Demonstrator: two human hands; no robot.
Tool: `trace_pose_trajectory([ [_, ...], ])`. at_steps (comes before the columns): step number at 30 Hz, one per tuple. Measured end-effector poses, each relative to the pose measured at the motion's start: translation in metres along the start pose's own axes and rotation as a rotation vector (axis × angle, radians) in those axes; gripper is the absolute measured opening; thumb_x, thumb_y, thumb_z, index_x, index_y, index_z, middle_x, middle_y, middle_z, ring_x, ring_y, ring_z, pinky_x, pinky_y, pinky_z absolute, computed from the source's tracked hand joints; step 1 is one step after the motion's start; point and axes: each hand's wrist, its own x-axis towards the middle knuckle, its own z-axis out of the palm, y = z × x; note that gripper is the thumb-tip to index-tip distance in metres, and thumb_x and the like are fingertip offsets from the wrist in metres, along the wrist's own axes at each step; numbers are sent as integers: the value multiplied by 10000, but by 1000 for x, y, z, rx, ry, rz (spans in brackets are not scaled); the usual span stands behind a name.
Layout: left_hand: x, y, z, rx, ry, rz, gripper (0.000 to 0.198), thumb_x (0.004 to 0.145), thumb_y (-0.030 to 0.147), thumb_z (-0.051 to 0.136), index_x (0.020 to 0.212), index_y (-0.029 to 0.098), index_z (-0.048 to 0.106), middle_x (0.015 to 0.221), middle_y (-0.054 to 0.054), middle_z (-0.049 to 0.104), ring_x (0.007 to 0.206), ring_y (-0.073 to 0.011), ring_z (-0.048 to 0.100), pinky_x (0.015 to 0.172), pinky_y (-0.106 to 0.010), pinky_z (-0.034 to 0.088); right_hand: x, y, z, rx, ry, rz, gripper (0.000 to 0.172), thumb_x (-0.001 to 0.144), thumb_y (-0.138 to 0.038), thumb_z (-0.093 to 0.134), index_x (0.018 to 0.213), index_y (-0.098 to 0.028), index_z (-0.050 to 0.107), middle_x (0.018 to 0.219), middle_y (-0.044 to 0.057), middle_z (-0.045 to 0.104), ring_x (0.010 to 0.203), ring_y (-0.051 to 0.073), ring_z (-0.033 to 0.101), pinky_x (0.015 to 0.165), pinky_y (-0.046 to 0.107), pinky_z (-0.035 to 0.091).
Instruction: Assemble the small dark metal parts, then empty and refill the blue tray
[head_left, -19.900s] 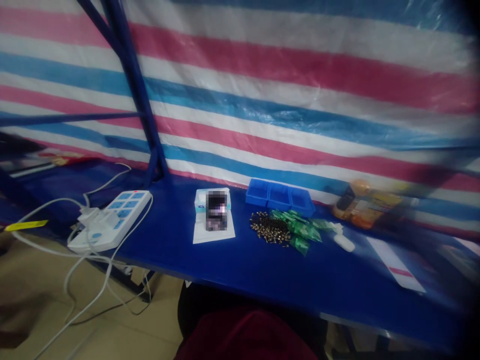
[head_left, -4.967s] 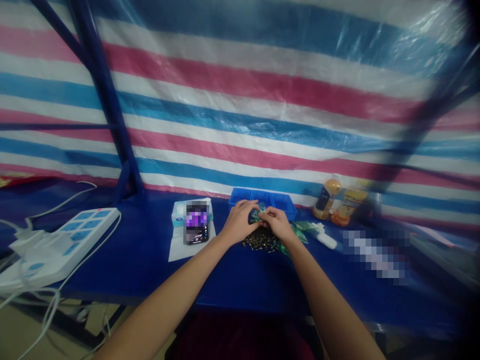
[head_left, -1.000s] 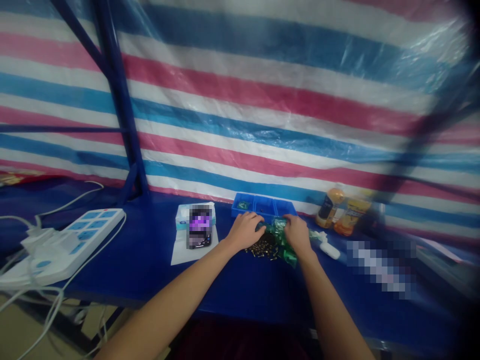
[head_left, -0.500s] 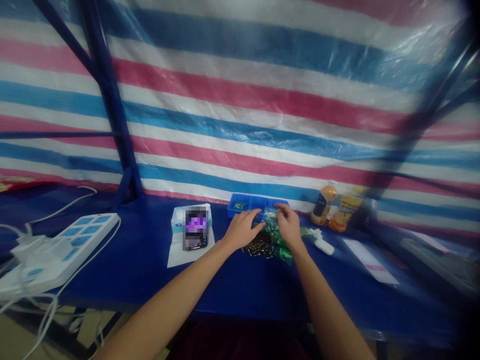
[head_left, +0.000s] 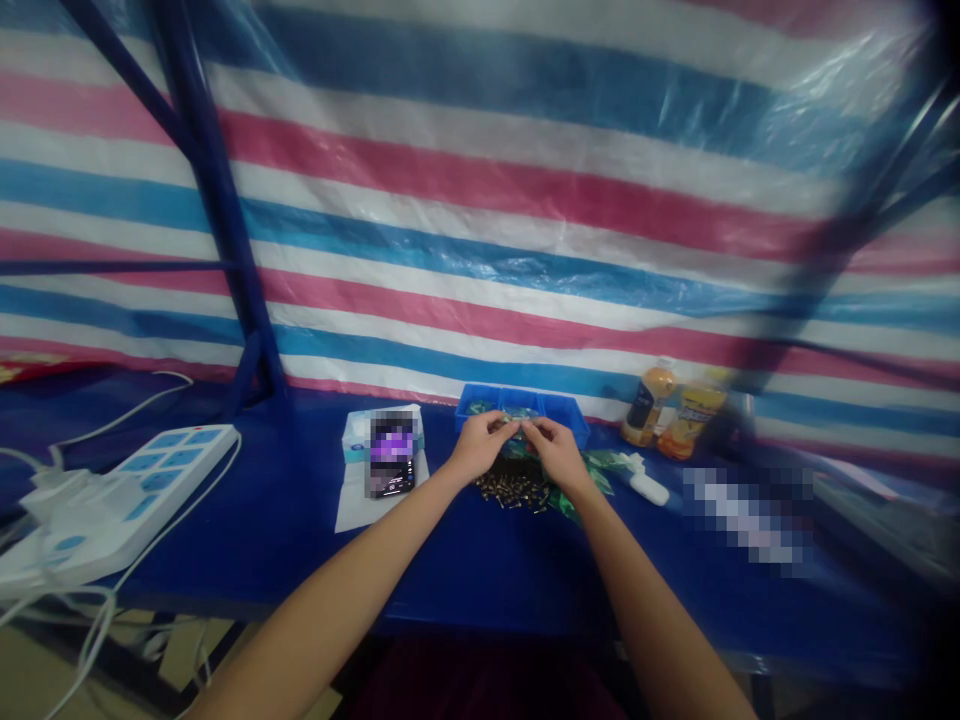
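The left hand (head_left: 480,447) and right hand (head_left: 553,452) are pinching one small green foil packet (head_left: 519,425) between closed fingertips, just above a heap of brass parts (head_left: 507,488).

tarpaulin (head_left: 480,200): pink-white-blue stripes | table (head_left: 225,560): deep blue | tray (head_left: 463,402): blue | sachets (head_left: 566,505): green

The left hand (head_left: 480,447) and right hand (head_left: 553,452) pinched a small green packet (head_left: 519,424) above loose brass fittings (head_left: 510,486), near a blue compartment tray (head_left: 471,399) on the worktop (head_left: 465,570).

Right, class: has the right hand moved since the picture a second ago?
Yes: the right hand shifted left against the blue divided tray, toward the left hand.
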Motion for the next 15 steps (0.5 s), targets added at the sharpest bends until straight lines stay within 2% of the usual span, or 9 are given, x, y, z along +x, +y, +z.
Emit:
trace_pose_trajectory([
  [7, 0, -1, -1, -43, -3, -16, 358, 848, 481, 578, 720, 147, 600, 616, 26, 527, 588, -118, 467, 565, -238, 330, -1, 2, 1, -24, -10, -39, 379, 845, -520, 584, 731, -162, 628, 647, 2, 587, 616, 141, 516, 600, 248, 391],
  [15, 0, 1, 1, -132, -18, -18, 294, 837, 418, 606, 750, 137, 603, 651, 9, 569, 607, -126, 503, 587, -237, 362, 2, 7, -1, -38, 8, -44, 403, 814, -557, 607, 737, -162, 632, 671, 23, 623, 615, 155, 531, 602, 266, 406],
])
